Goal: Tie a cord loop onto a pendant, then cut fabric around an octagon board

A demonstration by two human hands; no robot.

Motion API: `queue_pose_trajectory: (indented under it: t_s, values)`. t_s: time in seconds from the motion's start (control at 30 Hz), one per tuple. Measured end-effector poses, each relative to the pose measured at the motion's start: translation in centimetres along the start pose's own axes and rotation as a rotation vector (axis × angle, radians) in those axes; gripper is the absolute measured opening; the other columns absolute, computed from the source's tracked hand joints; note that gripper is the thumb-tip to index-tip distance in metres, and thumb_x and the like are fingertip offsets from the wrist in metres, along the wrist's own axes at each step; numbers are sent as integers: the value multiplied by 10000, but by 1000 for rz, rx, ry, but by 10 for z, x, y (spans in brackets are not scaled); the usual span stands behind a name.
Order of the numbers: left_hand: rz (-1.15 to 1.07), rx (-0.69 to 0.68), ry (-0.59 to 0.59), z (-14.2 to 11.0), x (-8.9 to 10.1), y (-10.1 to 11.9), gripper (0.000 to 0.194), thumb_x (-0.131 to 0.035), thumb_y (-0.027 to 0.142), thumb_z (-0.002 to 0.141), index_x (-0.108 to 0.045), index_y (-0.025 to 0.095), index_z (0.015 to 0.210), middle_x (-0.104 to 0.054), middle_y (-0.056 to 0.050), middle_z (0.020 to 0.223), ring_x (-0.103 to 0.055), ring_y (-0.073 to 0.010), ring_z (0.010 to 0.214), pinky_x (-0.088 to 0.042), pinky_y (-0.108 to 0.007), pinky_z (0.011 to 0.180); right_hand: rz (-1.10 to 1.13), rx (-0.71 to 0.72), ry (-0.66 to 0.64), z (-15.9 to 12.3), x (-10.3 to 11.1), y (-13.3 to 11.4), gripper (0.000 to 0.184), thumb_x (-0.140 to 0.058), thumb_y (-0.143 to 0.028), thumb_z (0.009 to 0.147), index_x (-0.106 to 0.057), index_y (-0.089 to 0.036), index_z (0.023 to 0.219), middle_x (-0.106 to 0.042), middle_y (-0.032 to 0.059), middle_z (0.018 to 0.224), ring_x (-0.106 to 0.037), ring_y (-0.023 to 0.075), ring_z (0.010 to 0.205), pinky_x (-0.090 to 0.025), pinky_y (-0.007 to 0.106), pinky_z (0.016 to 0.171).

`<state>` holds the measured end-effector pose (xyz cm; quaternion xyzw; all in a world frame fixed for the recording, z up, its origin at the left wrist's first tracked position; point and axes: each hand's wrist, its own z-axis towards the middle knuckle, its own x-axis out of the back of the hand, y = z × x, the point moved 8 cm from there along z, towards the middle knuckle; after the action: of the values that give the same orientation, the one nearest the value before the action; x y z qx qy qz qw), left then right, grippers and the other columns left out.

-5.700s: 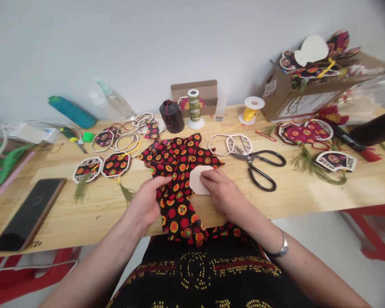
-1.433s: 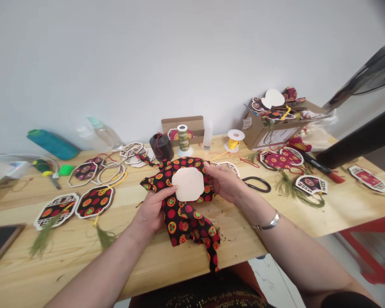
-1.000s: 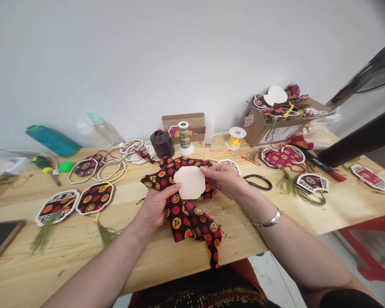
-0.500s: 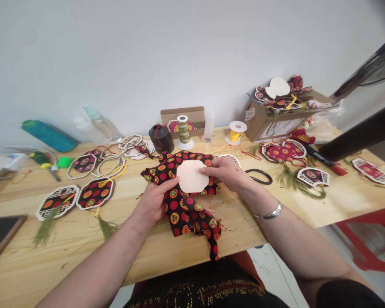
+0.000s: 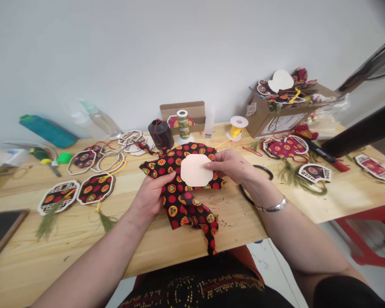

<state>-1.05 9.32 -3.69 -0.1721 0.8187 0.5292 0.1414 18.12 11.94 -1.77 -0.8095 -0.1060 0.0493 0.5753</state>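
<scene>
Panel (image 5: 194, 172), pale, plain, round-cornered: held over black patterned cloth (image 5: 172, 206), mid-table, set back from the front edge of the table (image 5: 167, 254). Full contact between the two cannot be told.

Left hand (image 5: 151, 192): grip clamped on the cloth, thumb above, fingers largely hidden below; thumb tip just beside the panel, apart from it. Right hand (image 5: 231, 168): grip clamped on the panel's right side, thumb above; whether hidden fingers also pinch cloth, cannot tell.

Hazards, as judged: panel askew, should the hands pull unevenly; crease trapped beneath it, the cloth being rumpled in front; cloth dragged, should its narrow strip snag on the black garment (image 5: 231, 286); black looped handles (image 5: 272, 173), partly hidden by the right wrist, knocked by an outward swing; yellow thread (image 5: 223, 142), running from its spool (image 5: 237, 130), caught by a backward push.

Edges and room: cloth outline ragged, strip reaching the table's front edge. Behind, black cone (image 5: 161, 133) and green spool (image 5: 183, 124) stand close, limiting travel. Leftward, tasselled ornament (image 5: 95, 188) bounds movement. Easiest passage, probably: the wood between left forearm and strip
</scene>
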Motion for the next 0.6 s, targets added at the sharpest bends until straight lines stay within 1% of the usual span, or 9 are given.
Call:
queue_pose_trajectory:
  t_s: [0.07, 0.17, 0.23, 0.37, 0.47, 0.6]
  values:
    - [0, -12, 7, 0, 0, 2, 516, -713, 62, 668, -656, 168, 1169, -776, -76, 912, -738, -271, 759, -618, -425, 754, -10, -9, 6, -2, 1, -2, 234, -749, -276, 639, -589, -147, 525, -518, -41, 484, -437, 59, 451, -338, 207, 427]
    - [-2, -17, 9, -1, 0, 3, 519, -716, 58, 659, -657, 165, 1164, -775, -78, 910, -738, -266, 753, -619, -420, 752, -4, -17, 1, -4, 3, -4, 237, -756, -264, 641, -585, -149, 525, -548, -29, 502, -477, 68, 471, -375, 207, 446]
    - [-1, -18, 7, 0, 0, 3, 505, -723, 60, 652, -666, 161, 1144, -774, -81, 919, -738, -266, 764, -616, -418, 764, 7, -18, -15, -4, 3, -3, 234, -768, -274, 633, -594, -147, 541, -575, -16, 528, -512, 78, 503, -406, 208, 471]
    - [6, -15, 19, 0, 3, 2, 447, -731, 67, 641, -691, 151, 1078, -772, -86, 932, -737, -269, 781, -610, -423, 786, -9, -5, -38, -2, 4, -1, 245, -776, -303, 630, -602, -147, 556, -593, -4, 540, -536, 88, 520, -440, 216, 500]
    - [6, -4, 33, 1, 4, 2, 412, -729, 65, 641, -703, 148, 1044, -774, -84, 911, -736, -270, 777, -610, -423, 786, -30, 0, -35, -2, 5, 0, 243, -766, -299, 644, -599, -148, 552, -593, -5, 535, -546, 90, 520, -444, 213, 503]
    - [0, -4, 39, 1, 4, 2, 397, -718, 57, 647, -703, 143, 1034, -774, -82, 901, -736, -259, 759, -618, -404, 756, -30, 5, -41, -2, 4, -2, 218, -750, -273, 654, -602, -146, 555, -580, -16, 522, -527, 78, 506, -420, 199, 484]
